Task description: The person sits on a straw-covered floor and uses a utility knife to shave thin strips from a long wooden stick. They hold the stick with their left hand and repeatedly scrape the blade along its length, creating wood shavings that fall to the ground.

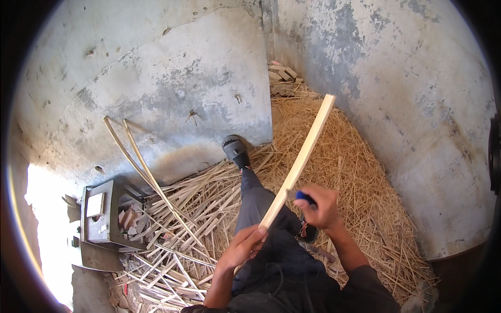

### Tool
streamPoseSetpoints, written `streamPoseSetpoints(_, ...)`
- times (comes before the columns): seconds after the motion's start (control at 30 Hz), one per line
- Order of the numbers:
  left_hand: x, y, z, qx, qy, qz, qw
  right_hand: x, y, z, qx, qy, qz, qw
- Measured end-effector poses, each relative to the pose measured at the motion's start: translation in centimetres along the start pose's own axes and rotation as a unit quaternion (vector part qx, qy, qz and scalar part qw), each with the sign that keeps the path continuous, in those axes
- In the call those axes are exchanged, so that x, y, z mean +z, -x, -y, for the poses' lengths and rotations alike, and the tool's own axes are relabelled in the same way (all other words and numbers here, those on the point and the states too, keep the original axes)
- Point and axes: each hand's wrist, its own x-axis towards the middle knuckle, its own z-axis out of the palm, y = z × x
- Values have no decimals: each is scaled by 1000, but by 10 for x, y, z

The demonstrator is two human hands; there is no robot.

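A long, pale wooden strip (308,148) slants from my lap up toward the far wall. My left hand (244,245) is closed around its near end, over my left thigh. To the right of the strip, my right hand (321,206) grips a blue-handled tool (304,197). A small greyish part of that tool seems to meet the strip's edge around its middle; its shape is too small and blurred to make out. The strip's lower end disappears under my left hand and forearm.
Loose slats (182,208) cover the floor at left, and straw-like shavings (344,172) heap up at right. Two long thin strips (143,169) lean on the peeling wall (172,78). A grey metal box (107,214) holds rubble. Bricks (284,73) are stacked in the corner. My left foot (236,150) is stretched forward.
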Motion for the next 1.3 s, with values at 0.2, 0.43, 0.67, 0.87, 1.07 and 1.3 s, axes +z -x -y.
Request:
streamPoseSetpoints(0.2,13,-14,-2,71,-30,5,997,2,5,19,-37,30,35,998)
streamPoseSetpoints(0.43,37,-13,-8,215,-285,-130,925,3,-1,23,-47,35,26,998)
streamPoseSetpoints(0.67,40,-15,-12,243,-349,-168,889,12,10,32,-72,63,53,994)
streamPoseSetpoints(0.87,45,-14,-16,254,-408,-214,850,7,4,31,-68,84,45,993)
streamPoseSetpoints(1.07,34,-2,11,192,-446,-207,849,-21,-38,-21,-23,87,-93,992)
streamPoseSetpoints(1.3,16,24,35,157,-475,-209,840,-76,-74,-65,72,131,-118,982)
